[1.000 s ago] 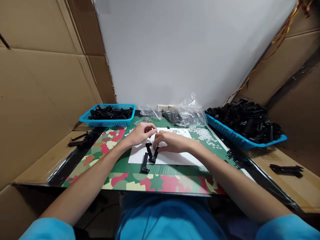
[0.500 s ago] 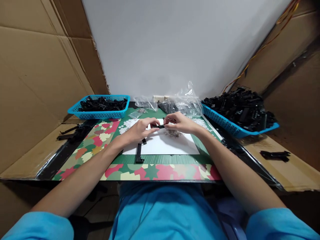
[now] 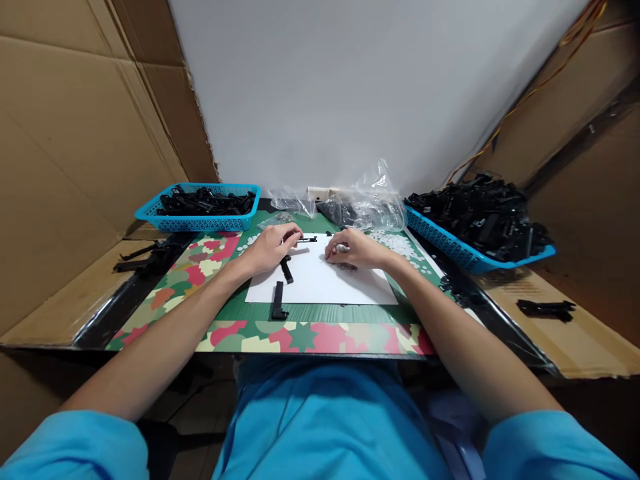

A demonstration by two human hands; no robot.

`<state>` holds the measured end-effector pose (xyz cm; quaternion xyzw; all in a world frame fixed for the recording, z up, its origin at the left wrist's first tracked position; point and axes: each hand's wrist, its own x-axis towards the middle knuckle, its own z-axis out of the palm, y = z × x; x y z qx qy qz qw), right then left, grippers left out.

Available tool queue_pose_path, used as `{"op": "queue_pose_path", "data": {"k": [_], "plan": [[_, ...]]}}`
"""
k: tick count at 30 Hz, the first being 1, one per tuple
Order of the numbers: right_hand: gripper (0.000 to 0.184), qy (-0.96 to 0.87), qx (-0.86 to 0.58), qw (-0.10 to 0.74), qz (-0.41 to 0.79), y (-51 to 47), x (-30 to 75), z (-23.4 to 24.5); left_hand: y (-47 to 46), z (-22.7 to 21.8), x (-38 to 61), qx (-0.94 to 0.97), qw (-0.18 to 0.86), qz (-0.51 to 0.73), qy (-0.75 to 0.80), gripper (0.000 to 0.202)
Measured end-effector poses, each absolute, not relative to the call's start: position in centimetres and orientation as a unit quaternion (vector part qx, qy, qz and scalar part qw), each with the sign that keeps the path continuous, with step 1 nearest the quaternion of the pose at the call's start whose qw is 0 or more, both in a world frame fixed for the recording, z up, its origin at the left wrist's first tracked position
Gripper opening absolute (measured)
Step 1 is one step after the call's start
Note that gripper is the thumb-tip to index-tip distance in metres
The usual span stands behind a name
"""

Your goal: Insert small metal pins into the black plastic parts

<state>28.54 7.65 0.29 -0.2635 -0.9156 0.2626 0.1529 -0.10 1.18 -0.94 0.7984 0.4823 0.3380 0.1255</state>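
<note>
My left hand (image 3: 271, 249) pinches a slim black plastic part (image 3: 309, 239), which sticks out past the fingertips to the right. Its other end is hidden by the fingers. My right hand (image 3: 359, 249) is bent down at the white sheet (image 3: 320, 283), fingertips drawn together beside a pile of tiny brownish pieces (image 3: 345, 266). Whatever those fingers hold is too small to make out. Below my left hand lie a short black part (image 3: 286, 270) and an L-shaped black part (image 3: 278, 301).
Blue baskets of black parts stand at the left (image 3: 200, 223) and right (image 3: 480, 263). Clear plastic bags (image 3: 380, 210) lie at the back. Small white discs (image 3: 400, 245) are scattered right of the sheet. More black parts rest on the left cardboard (image 3: 145, 257) and right cardboard (image 3: 545, 309).
My hands have moved apart. The left has drawn back leftward with the black part, and the right has let go of it and dropped to the pile of tiny pieces.
</note>
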Motion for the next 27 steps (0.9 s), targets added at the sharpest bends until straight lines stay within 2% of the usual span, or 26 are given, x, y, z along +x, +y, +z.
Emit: {"op": "queue_pose_path", "data": {"k": [8, 15, 22, 27], "plan": [[0.011, -0.918, -0.262, 0.143, 0.259, 7.0, 28.3, 1.2, 1.1, -0.8, 0.0, 0.806, 0.139, 0.326, 0.473, 0.028], [0.024, -0.852, -0.270, 0.234, 0.382, 7.0, 29.0, 1.4, 1.1, -0.6, 0.1, 0.794, 0.220, 0.361, 0.437, 0.035], [0.025, -0.831, -0.273, 0.229, 0.428, 6.5, 28.9, 1.6, 1.6, -0.8, 0.1, 0.769, 0.253, 0.419, 0.412, 0.052], [0.022, -0.791, -0.252, 0.297, 0.471, 5.4, 28.2, 2.1, 1.1, -0.6, 0.5, 0.732, 0.371, 0.418, 0.390, 0.061]]}}
